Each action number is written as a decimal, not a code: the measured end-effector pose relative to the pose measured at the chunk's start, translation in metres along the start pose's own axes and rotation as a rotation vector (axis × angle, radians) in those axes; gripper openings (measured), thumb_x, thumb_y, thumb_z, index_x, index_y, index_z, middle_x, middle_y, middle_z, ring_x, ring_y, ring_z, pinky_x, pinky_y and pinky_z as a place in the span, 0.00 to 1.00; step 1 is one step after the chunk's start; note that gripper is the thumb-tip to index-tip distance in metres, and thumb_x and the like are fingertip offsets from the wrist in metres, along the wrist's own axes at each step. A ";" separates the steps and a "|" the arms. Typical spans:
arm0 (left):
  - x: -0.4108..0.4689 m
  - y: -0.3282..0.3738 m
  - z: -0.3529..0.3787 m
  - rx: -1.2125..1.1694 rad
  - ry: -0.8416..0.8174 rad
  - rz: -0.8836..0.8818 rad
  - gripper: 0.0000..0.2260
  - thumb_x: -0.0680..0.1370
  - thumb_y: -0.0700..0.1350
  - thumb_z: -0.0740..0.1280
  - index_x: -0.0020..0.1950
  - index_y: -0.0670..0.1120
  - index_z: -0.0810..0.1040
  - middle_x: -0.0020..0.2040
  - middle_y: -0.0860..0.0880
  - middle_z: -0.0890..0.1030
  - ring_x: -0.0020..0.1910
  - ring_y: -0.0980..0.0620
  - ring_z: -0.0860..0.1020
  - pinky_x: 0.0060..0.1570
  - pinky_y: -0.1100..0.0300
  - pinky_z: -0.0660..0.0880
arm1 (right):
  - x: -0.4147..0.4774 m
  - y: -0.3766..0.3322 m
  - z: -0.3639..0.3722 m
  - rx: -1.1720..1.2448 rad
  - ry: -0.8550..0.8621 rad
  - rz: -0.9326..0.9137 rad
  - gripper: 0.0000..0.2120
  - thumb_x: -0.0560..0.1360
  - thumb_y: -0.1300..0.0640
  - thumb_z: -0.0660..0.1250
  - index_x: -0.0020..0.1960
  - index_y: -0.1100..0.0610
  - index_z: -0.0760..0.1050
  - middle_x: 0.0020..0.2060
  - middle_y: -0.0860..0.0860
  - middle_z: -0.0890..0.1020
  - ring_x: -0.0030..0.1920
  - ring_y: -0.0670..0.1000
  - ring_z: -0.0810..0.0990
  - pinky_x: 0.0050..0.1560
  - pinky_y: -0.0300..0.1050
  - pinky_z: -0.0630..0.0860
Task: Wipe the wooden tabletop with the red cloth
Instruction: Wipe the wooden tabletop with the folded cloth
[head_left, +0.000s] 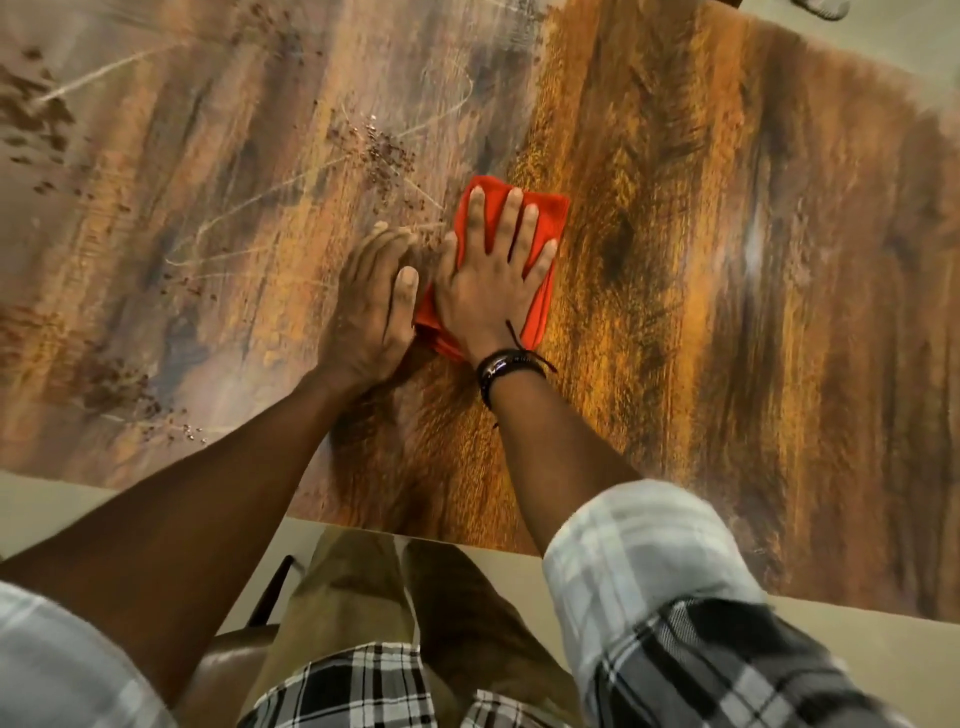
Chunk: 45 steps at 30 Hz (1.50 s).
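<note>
On the wooden bench (727, 260), the right hand (491, 280), spread flat, presses the folded red cloth (548, 210), the left hand (371, 306) open on edge beside it; the cloth seems soft, light, best held under a palm.

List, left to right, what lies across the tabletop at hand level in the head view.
Scattered crumbs → left hand → right hand, pressing flat on the red cloth → bare wooden tabletop.
</note>
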<state>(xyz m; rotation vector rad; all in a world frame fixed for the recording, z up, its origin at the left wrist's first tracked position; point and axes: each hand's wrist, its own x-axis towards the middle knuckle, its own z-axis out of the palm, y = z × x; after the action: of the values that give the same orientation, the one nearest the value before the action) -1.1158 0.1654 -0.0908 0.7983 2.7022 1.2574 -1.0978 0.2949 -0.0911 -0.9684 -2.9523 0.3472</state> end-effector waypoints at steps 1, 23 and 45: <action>0.000 0.000 -0.001 -0.012 -0.003 -0.009 0.23 0.84 0.49 0.49 0.72 0.36 0.69 0.72 0.39 0.70 0.75 0.43 0.65 0.75 0.44 0.60 | 0.001 0.000 0.001 -0.004 0.006 -0.005 0.28 0.83 0.42 0.44 0.82 0.49 0.49 0.81 0.56 0.50 0.81 0.58 0.47 0.77 0.64 0.41; 0.177 -0.038 0.000 0.189 -0.090 0.102 0.21 0.84 0.48 0.52 0.72 0.38 0.69 0.73 0.39 0.70 0.76 0.42 0.63 0.78 0.50 0.54 | 0.069 0.001 0.002 0.031 0.104 -0.008 0.27 0.83 0.42 0.48 0.81 0.45 0.54 0.81 0.51 0.54 0.81 0.54 0.50 0.78 0.64 0.45; 0.178 -0.035 0.009 0.331 -0.082 0.119 0.23 0.84 0.49 0.49 0.74 0.40 0.67 0.75 0.41 0.68 0.78 0.45 0.61 0.77 0.45 0.56 | 0.028 -0.009 0.000 0.022 0.039 -0.107 0.27 0.83 0.42 0.49 0.81 0.46 0.54 0.81 0.50 0.53 0.81 0.52 0.48 0.79 0.62 0.47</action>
<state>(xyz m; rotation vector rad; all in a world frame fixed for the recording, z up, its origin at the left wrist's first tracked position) -1.2826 0.2372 -0.0937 1.0315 2.8702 0.7800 -1.1257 0.3037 -0.0908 -0.8018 -2.9428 0.3530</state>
